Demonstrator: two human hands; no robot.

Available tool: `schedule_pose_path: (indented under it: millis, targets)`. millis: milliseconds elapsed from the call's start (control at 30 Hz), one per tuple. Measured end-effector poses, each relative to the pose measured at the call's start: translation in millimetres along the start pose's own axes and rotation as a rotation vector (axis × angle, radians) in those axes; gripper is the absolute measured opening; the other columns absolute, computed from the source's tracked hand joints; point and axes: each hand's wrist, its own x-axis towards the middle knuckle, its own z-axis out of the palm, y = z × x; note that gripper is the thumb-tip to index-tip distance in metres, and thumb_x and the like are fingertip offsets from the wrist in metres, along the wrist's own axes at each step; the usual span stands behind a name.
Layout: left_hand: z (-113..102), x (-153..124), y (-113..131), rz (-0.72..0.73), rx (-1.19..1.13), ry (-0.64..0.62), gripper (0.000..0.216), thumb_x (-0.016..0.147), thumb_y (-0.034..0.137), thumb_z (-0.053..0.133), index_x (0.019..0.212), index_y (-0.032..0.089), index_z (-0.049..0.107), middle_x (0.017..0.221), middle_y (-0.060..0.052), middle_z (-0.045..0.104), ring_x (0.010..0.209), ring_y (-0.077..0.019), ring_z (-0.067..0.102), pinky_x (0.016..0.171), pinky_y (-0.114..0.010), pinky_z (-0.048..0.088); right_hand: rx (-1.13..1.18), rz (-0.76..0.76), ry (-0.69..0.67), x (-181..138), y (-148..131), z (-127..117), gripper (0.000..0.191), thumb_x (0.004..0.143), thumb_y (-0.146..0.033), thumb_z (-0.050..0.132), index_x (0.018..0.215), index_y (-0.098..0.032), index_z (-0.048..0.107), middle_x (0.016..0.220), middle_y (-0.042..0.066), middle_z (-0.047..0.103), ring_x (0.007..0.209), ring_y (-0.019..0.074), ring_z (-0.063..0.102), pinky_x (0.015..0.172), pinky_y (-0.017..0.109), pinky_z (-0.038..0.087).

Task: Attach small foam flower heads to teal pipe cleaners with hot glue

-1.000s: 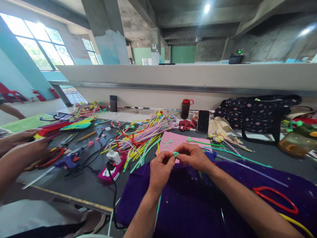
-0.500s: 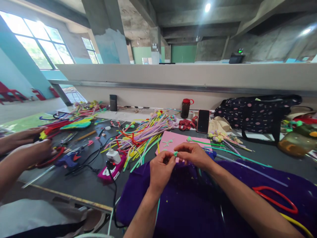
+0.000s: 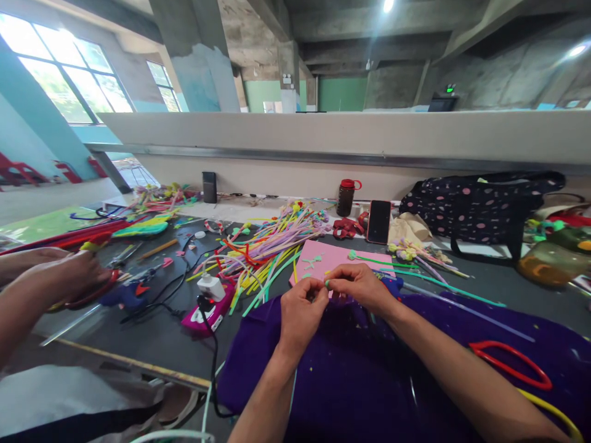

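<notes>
My left hand [image 3: 301, 311] and my right hand [image 3: 362, 287] meet over the near edge of a pink sheet [image 3: 335, 253]. Both pinch a small green pipe-cleaner piece [image 3: 327, 284], mostly covered by the fingertips. Several short light-green pieces [image 3: 312, 264] lie on the sheet beyond my left hand. A green pipe cleaner with a curled end [image 3: 385, 263] stretches rightward past my right hand. Dark purple cloth [image 3: 360, 375] spreads beneath my forearms.
Left of me, a co-worker's hands [image 3: 83, 274] hold red-handled scissors [image 3: 111, 286] near a blue glue gun [image 3: 127, 293]. A magenta power strip [image 3: 207, 314] with cords, a pipe-cleaner heap [image 3: 277, 237], a phone [image 3: 378, 221], a red-lidded bottle [image 3: 346, 198] and a patterned bag [image 3: 480, 206] surround the work.
My fingers have closed further over the green piece, so less of it shows. The co-worker's hands and a yellow piece have shifted slightly. The whole view has tilted a little.
</notes>
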Motion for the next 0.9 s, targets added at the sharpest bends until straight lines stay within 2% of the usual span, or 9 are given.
schedule_pose_path:
  millis: [200, 333, 400, 500, 667, 900]
  targets:
    - [0, 1, 1, -0.011, -0.014, 0.014, 0.010, 0.067, 0.027, 0.057, 0.062, 0.019, 0.061, 0.055, 0.003, 0.057, 0.049, -0.0092, 0.046, 0.051, -0.019, 0.035, 0.037, 0.022, -0.021, 2, 6, -4, 0.021, 0.071, -0.033, 0.060, 0.080, -0.014, 0.065, 0.060, 0.000, 0.060, 0.049, 0.0089, 0.054, 0.045, 0.019, 0.043]
    - [-2, 2, -2, -0.113, -0.126, 0.002, 0.012, 0.066, 0.030, 0.059, 0.063, 0.018, 0.060, 0.050, 0.004, 0.053, 0.044, -0.0078, 0.043, 0.046, -0.019, 0.033, 0.150, 0.045, -0.042, 3, 1, -10, 0.038, 0.077, -0.043, 0.051, 0.096, -0.012, 0.061, 0.075, 0.006, 0.062, 0.059, 0.0128, 0.060, 0.044, 0.020, 0.045]
    - [-3, 3, -5, -0.184, -0.223, -0.044, 0.014, 0.066, 0.032, 0.059, 0.066, 0.017, 0.059, 0.046, 0.005, 0.049, 0.040, -0.0072, 0.042, 0.042, -0.018, 0.032, 0.183, 0.054, -0.041, 4, -1, -11, 0.038, 0.076, -0.043, 0.052, 0.098, -0.013, 0.060, 0.078, 0.007, 0.062, 0.060, 0.0131, 0.060, 0.044, 0.020, 0.046]
    - [-3, 5, -8, -0.252, -0.335, -0.092, 0.018, 0.065, 0.034, 0.061, 0.070, 0.017, 0.058, 0.044, 0.006, 0.048, 0.037, -0.0067, 0.041, 0.039, -0.018, 0.031, 0.183, 0.058, -0.030, 5, 1, -9, 0.030, 0.071, -0.036, 0.059, 0.091, -0.013, 0.060, 0.074, 0.004, 0.063, 0.058, 0.0125, 0.060, 0.044, 0.020, 0.045]
    - [-3, 6, -8, -0.288, -0.431, -0.105, 0.022, 0.063, 0.034, 0.064, 0.072, 0.015, 0.058, 0.051, 0.005, 0.052, 0.039, -0.0061, 0.044, 0.038, -0.017, 0.033, 0.140, 0.021, 0.096, 5, 5, -5, 0.017, 0.069, -0.028, 0.059, 0.078, -0.014, 0.060, 0.064, 0.000, 0.060, 0.049, 0.0093, 0.055, 0.039, 0.018, 0.041]
    - [-5, 6, -5, -0.332, -0.467, -0.118, 0.026, 0.061, 0.035, 0.065, 0.073, 0.014, 0.057, 0.047, 0.005, 0.051, 0.038, -0.0068, 0.046, 0.036, -0.016, 0.036, 0.083, 0.041, 0.062, 4, 5, -5, 0.024, 0.069, -0.037, 0.061, 0.071, -0.013, 0.061, 0.058, 0.000, 0.058, 0.044, 0.0085, 0.053, 0.038, 0.018, 0.039]
